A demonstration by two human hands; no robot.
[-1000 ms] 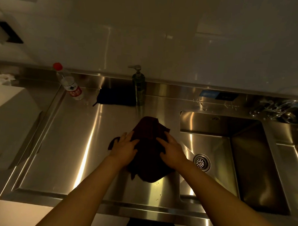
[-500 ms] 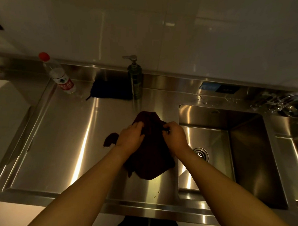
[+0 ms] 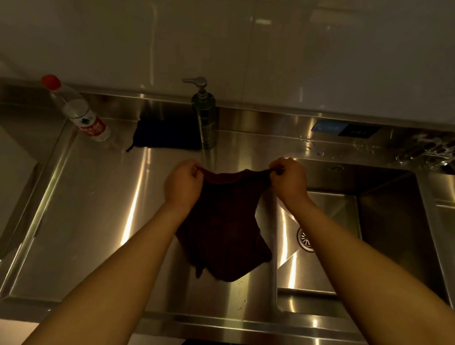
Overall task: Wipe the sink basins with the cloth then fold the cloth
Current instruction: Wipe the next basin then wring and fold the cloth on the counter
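Cloth (image 3: 224, 224) on counter (image 3: 89, 218) left of basin (image 3: 390, 231); bottle (image 3: 78, 111), dispenser (image 3: 204, 114) behind

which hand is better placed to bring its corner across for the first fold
Right, narrowly. Both hands pinch a top corner of the cloth, but the right hand hangs over the basin edge, so swinging toward the left hand lands the fold on flat counter.

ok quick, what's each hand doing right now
left hand: closed, pinching the dark red cloth at a top corner
right hand: closed, pinching the other top corner

Both hands (image 3: 236, 184) pinch cloth (image 3: 225, 224) top corners
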